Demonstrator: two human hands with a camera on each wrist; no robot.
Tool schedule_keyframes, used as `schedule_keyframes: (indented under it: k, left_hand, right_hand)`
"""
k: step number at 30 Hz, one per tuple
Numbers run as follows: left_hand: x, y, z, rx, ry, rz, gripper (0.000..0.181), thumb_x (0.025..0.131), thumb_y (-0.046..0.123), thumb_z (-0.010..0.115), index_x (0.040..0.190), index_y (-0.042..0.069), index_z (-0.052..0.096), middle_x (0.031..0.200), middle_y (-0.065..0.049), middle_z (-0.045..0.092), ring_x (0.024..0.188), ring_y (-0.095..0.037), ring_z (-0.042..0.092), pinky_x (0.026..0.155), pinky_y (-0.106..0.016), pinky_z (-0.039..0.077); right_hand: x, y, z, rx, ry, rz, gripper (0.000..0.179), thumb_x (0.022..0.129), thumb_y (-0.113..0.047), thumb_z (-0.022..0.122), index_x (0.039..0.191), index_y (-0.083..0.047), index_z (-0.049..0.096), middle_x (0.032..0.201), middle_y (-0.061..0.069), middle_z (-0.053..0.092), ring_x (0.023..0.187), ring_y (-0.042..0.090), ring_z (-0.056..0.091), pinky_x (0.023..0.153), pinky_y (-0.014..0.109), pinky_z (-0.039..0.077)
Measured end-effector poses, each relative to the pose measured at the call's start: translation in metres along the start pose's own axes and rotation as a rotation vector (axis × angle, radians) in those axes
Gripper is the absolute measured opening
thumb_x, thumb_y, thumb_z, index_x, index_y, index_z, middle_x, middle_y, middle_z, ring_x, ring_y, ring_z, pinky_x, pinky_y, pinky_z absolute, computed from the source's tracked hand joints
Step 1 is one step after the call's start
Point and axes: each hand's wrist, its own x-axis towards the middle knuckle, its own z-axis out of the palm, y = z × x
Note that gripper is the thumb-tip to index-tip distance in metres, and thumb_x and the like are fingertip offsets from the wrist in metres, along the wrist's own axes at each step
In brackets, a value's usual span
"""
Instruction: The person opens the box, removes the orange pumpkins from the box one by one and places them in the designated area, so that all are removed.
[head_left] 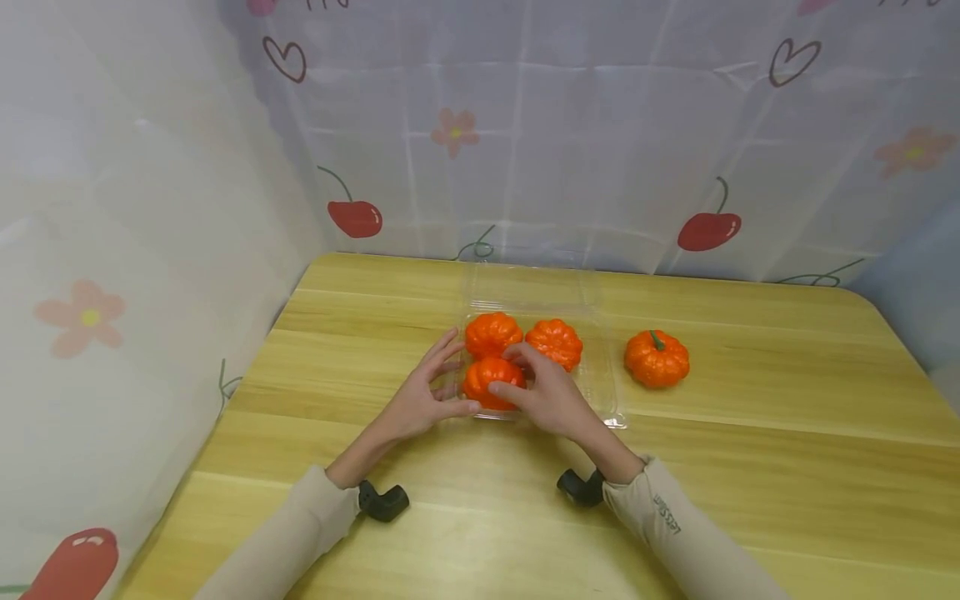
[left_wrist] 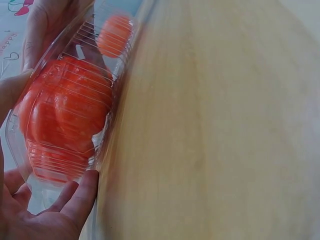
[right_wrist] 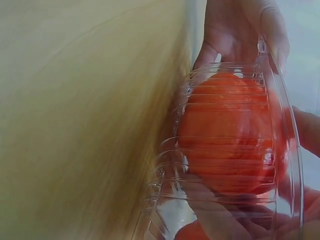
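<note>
Head view: right hand (head_left: 553, 395) grips the pumpkin (head_left: 482, 375) in the clear tray's (head_left: 602, 385) near-left corner; left hand (head_left: 422, 402) loosely spread alongside.

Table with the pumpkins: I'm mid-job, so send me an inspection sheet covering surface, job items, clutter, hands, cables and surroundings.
Surface: wood-grain table.
Job's things: clear box, lid open at the back; inside, back-left pumpkin, back-right pumpkin and front pumpkin; loose pumpkin on the table, right of the box.
Clutter: nothing seen.
Grippers: left hand at the box's left front corner, fingers spread; right hand has thumb and fingers around the front pumpkin.
Cables: nothing seen.
Surroundings: patterned sheet behind and left of the table.
</note>
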Motion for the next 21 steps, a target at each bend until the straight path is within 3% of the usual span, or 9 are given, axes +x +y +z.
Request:
schedule_keyframes:
  k: [8, 11, 15, 17, 21]
  left_hand:
    - [0.001, 0.0, 0.001, -0.012, -0.005, -0.016, 0.09, 0.082, 0.004, 0.08, 0.155, 0.01, 0.028, 0.165, 0.002, 0.003, 0.14, -0.035, 0.032, 0.104, -0.047, 0.043]
    - [-0.001, 0.009, 0.002, -0.024, -0.007, -0.016, 0.09, 0.082, 0.004, 0.079, 0.155, 0.005, 0.028, 0.165, -0.002, 0.003, 0.139, -0.038, 0.032, 0.105, -0.047, 0.043]
    - [-0.002, 0.008, 0.002, -0.019, -0.001, 0.004, 0.09, 0.082, 0.008, 0.081, 0.155, 0.01, 0.029, 0.165, 0.001, 0.005, 0.139, -0.035, 0.034, 0.104, -0.044, 0.044]
    - [0.0, -0.001, 0.002, -0.012, 0.002, 0.008, 0.091, 0.082, 0.009, 0.081, 0.156, 0.014, 0.029, 0.165, 0.004, 0.006, 0.139, -0.033, 0.035, 0.103, -0.042, 0.045]
    - [0.001, -0.001, 0.002, -0.019, -0.001, -0.005, 0.094, 0.081, 0.003, 0.08, 0.157, 0.013, 0.024, 0.165, 0.001, 0.002, 0.139, -0.035, 0.033, 0.104, -0.046, 0.044]
  right_hand:
    - [-0.002, 0.0, -0.001, 0.008, -0.007, 0.039, 0.056, 0.089, -0.033, 0.074, 0.131, -0.003, 0.055, 0.122, 0.012, 0.062, 0.106, 0.029, 0.059, 0.092, 0.047, 0.05]
    - [-0.003, 0.0, -0.001, 0.01, -0.004, 0.049, 0.057, 0.09, -0.034, 0.073, 0.133, 0.0, 0.057, 0.125, 0.012, 0.063, 0.107, 0.027, 0.06, 0.092, 0.046, 0.051]
    - [-0.004, -0.001, -0.002, 0.032, 0.015, 0.053, 0.055, 0.089, -0.034, 0.074, 0.131, 0.0, 0.06, 0.125, 0.012, 0.063, 0.106, 0.026, 0.06, 0.091, 0.045, 0.051]
    - [-0.004, -0.001, -0.001, 0.04, 0.028, 0.057, 0.054, 0.088, -0.034, 0.075, 0.13, -0.002, 0.06, 0.124, 0.011, 0.064, 0.105, 0.025, 0.06, 0.09, 0.044, 0.052]
    - [-0.005, -0.002, 0.0, 0.048, 0.036, 0.054, 0.052, 0.087, -0.032, 0.076, 0.129, -0.004, 0.061, 0.123, 0.009, 0.064, 0.101, 0.024, 0.061, 0.085, 0.041, 0.053]
